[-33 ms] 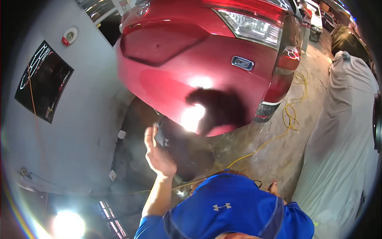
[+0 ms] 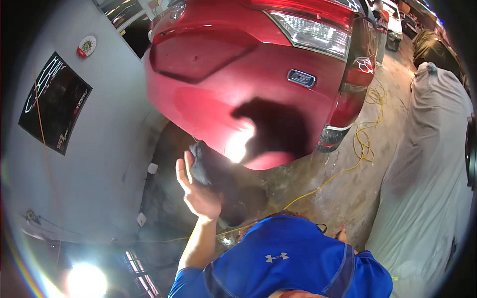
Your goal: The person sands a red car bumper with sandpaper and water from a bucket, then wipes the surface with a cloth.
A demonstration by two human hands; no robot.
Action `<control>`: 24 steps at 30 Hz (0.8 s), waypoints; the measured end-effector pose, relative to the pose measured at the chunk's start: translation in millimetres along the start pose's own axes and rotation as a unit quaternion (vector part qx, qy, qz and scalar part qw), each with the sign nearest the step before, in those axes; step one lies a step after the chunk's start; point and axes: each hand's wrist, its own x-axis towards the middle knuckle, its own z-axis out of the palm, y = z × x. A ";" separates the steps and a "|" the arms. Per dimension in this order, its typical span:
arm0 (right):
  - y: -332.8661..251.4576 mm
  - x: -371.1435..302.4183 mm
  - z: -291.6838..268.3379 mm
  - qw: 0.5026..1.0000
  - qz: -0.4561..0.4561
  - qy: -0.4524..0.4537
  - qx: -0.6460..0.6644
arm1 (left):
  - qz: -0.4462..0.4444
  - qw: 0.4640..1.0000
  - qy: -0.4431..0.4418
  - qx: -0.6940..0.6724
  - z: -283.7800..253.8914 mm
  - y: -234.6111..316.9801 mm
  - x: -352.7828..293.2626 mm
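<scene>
My left hand (image 2: 202, 201) is raised in front of the red vehicle's rear panel (image 2: 198, 111), its fingers pointing up. A dark grey cloth (image 2: 199, 166) lies along the palm and fingers, apparently held there; its lower part merges with the dark floor. Cloth and hand appear just below the panel's lower left edge; whether they touch it, I cannot tell. Low by my right side, my right hand (image 2: 343, 235) is mostly hidden by my blue shirt (image 2: 278, 256), and its fingers are too small to read. A dark shadow and a bright glare cover part of the panel.
A tail light (image 2: 313, 32) and a chrome emblem (image 2: 301, 78) sit on the vehicle. On the floor at right lies a yellow cord (image 2: 365, 149), beside a bulky thing under a pale cover (image 2: 422, 188). A grey wall (image 2: 109, 109) stands at left; a bright lamp (image 2: 87, 280) shines lower left.
My left hand and the grey cloth have shifted slightly left, with the fingers tilting more to the left. The shadow on the panel has changed shape and spread upward a little.
</scene>
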 end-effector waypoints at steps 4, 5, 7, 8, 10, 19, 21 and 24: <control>5.6 -19.0 30.4 0.999 0.013 -0.012 0.026 | 0.220 0.972 -0.089 0.001 40.8 -68.8 32.3; -1.4 -23.5 42.1 0.999 -0.002 -0.017 0.027 | 0.215 0.954 -0.155 0.141 53.5 -103.9 50.6; -26.1 -23.5 53.7 0.998 -0.045 -0.019 0.038 | 0.230 0.934 -0.126 0.243 81.8 -114.8 66.1; -35.3 -23.0 59.3 0.996 -0.074 -0.024 0.039 | 0.231 0.941 -0.101 0.227 88.9 -113.9 75.0; -45.7 -11.1 54.4 0.989 -0.131 -0.051 0.043 | 0.177 0.966 -0.053 0.181 105.8 -98.8 98.9; -24.4 -30.8 57.9 0.985 -0.133 0.032 0.103 | 0.346 0.914 -0.054 0.206 178.4 38.0 116.0; 9.5 -31.9 46.5 0.995 -0.060 0.041 0.074 | 0.356 0.911 -0.076 0.193 202.3 62.6 83.3; 35.7 -27.9 32.7 0.998 0.015 0.027 0.061 | 0.365 0.897 -0.161 0.191 224.7 72.4 22.0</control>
